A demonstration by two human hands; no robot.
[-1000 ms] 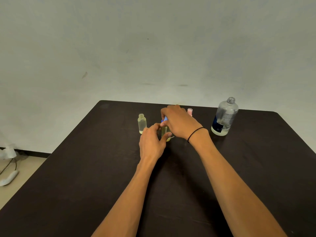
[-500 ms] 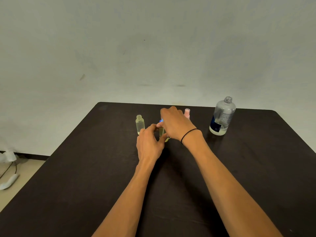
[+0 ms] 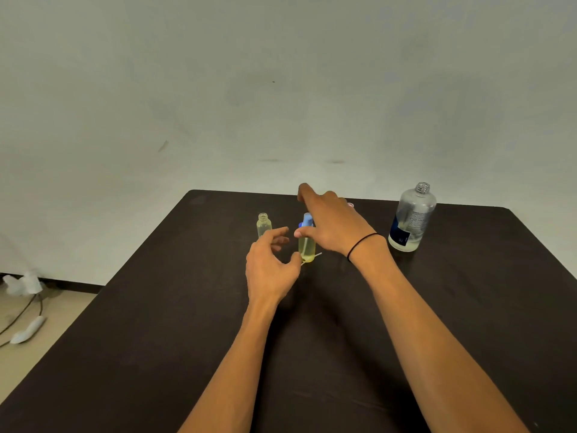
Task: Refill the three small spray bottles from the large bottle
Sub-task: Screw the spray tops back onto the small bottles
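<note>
Head view shows both hands loosened off the middle small bottle [image 3: 306,245], the one with the blue spray top [image 3: 307,220] and yellowish liquid inside. It stands upright on the dark table [image 3: 156,323]. The left hand [image 3: 271,267] sits just beside it with fingers spread and relaxed, gripping nothing, though its thumb tip is so close to the bottle's base that contact can't be ruled out. The right hand [image 3: 331,226] hovers over and behind the top, fingers extended, also holding nothing. My guess is that bottle is capped and done, so both hands are free for the next one.

Count: three small bottles. One open-necked bottle [image 3: 263,225] stands to the left with no top, probably waiting for its sprayer. The third is mostly hidden behind the right hand, only a bit of pink cap [image 3: 350,205] peeking out. One large bottle [image 3: 411,218] stands uncapped off to the right, well apart, with only a little liquid at the bottom. It's likely parked there to keep it out of the way.
</note>
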